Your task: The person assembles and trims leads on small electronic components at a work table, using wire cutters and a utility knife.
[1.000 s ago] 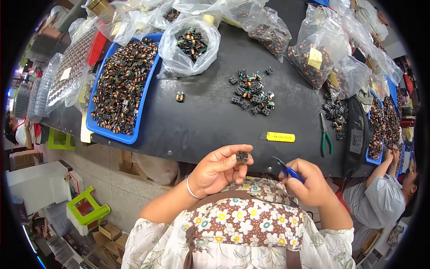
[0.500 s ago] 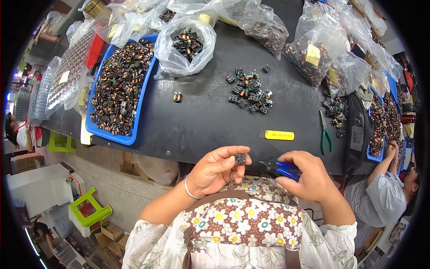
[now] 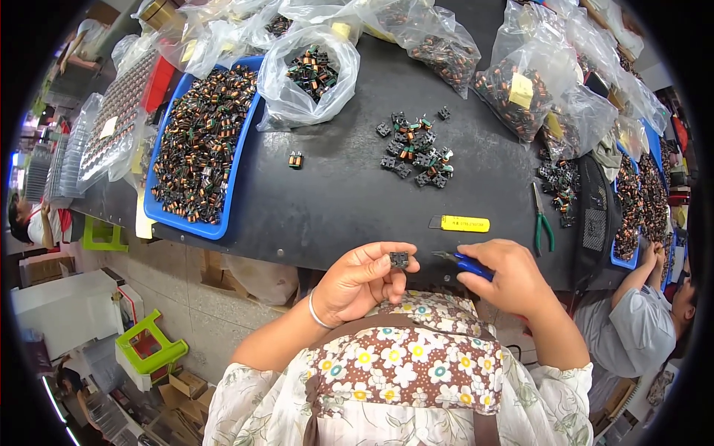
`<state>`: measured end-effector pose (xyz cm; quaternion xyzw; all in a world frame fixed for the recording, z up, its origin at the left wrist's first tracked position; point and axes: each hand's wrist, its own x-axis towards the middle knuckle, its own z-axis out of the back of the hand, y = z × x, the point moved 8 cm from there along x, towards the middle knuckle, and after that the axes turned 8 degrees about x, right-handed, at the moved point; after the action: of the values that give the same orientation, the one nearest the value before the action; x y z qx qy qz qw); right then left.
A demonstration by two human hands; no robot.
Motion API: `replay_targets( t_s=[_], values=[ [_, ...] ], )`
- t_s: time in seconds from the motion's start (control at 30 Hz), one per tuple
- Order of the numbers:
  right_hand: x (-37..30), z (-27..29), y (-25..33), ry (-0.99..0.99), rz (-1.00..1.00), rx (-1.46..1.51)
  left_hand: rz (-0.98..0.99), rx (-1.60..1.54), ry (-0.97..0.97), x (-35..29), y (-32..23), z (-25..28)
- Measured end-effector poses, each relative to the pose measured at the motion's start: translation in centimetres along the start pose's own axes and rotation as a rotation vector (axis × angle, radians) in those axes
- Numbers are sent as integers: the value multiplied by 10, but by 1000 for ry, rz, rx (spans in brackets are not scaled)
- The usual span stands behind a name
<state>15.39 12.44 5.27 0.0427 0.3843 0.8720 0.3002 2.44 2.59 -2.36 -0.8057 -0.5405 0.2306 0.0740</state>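
Between thumb and fingertips, my left hand (image 3: 362,281) holds a small black square component (image 3: 399,260) in front of the table's near edge. Blue-handled pliers (image 3: 473,265) sit in my right hand (image 3: 513,276), their metal jaws pointing left toward the component but apart from it. Whether they are plain pliers or cutters is too small to tell. Beyond my hands lies a yellow utility knife (image 3: 465,224). A loose pile of black components (image 3: 418,149) with copper coils lies farther back, and a single coil component (image 3: 296,160) rests to its left.
A blue tray (image 3: 229,201) full of coil components stands at the left, beside an open plastic bag (image 3: 344,89) of them. Green-handled pliers (image 3: 547,232) lie at the right, near another pile (image 3: 559,186). More filled bags (image 3: 513,100) line the back. A co-worker (image 3: 632,320) sits at the right.
My right hand has raised the blue pliers slightly, and their jaws now point more clearly toward the component. The component in my left hand has tilted a little.
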Motion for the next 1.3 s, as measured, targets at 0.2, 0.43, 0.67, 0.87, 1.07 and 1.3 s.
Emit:
replay_targets(
  t_s=[0.2, 0.43, 0.67, 0.87, 1.07, 1.3],
  values=[
    [4, 8, -15, -142, 6, -93, 7, -23, 20, 2, 3, 0],
    [11, 32, -17, -265, 48, -422, -8, -27, 27, 0, 3, 0],
    [0, 26, -31, -187, -89, -584, -12, 23, 30, 2, 2, -1],
    [-8, 17, -41, -139, -218, -549, -30, 60, 34, 4, 2, -4],
    [-10, 28, -29, -222, -96, -410, -26, 100, 36, 2, 2, -4],
    [-9, 31, 31, -106, 91, 19, -28, 124, 52, 2, 2, -7]
  ],
)
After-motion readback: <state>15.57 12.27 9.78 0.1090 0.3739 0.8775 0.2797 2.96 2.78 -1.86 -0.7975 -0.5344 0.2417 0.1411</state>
